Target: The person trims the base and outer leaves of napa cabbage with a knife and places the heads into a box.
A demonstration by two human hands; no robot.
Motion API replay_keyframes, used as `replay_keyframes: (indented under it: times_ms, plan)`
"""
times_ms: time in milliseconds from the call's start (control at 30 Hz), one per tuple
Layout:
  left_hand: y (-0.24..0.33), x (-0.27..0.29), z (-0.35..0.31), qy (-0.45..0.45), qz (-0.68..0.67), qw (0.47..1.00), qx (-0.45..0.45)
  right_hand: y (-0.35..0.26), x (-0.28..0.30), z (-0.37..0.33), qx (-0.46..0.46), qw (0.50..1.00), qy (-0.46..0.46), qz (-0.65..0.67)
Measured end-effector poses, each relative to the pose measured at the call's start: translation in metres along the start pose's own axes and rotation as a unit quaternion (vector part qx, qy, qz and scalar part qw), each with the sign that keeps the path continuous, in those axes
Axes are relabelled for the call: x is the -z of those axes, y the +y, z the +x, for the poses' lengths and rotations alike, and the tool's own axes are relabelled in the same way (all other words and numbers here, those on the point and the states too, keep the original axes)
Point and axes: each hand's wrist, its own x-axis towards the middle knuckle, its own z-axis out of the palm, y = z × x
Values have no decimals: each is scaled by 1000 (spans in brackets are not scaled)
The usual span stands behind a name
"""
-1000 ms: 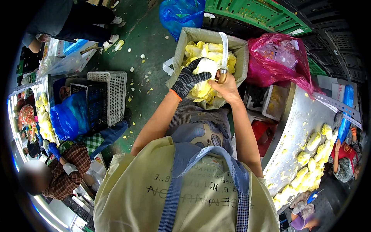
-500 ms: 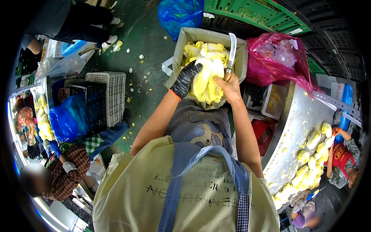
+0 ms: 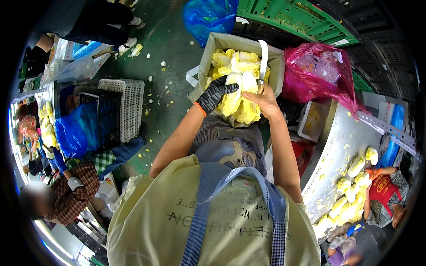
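My left hand (image 3: 217,93), in a dark grey knitted glove with an orange cuff, is closed around a pale yellow napa cabbage (image 3: 231,98). A second whitish-yellow cabbage piece (image 3: 250,103) lies right against it; whether the two are joined I cannot tell. My bare right hand (image 3: 266,103) is wrapped round the handle of a knife (image 3: 264,57). Its curved blade points up and away from me, and my right thumb touches the cabbage. Both hands are over the near part of a lined box (image 3: 277,73) full of yellow cabbage leaves (image 3: 224,60).
A pink bag (image 3: 297,66) stands right of the box, a blue bag (image 3: 208,22) behind it. Right of me, a metal table (image 3: 319,170) bears several cabbages, with co-workers beside it. Left are a white crate (image 3: 132,108), another worker and scraps on the green floor.
The cabbage between my hands has turned and now shows two rounded white ends side by side. My left fingers have shifted slightly right. The knife stays upright in my right hand.
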Motion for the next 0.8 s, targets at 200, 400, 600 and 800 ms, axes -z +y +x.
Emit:
replay_keyframes:
  times_ms: [200,400,600,800]
  plan:
    - [-1,1,-6,-43,-289,951,104,-8,11,5,-2,992,6,-123]
    - [5,-10,-16,9,-386,920,63,11,34,19,-13,982,69,-175]
    - [0,8,-7,31,-347,936,52,15,41,22,-1,899,72,-431]
    - [-13,2,-12,34,-320,945,59,-6,-9,-4,7,999,16,-49]
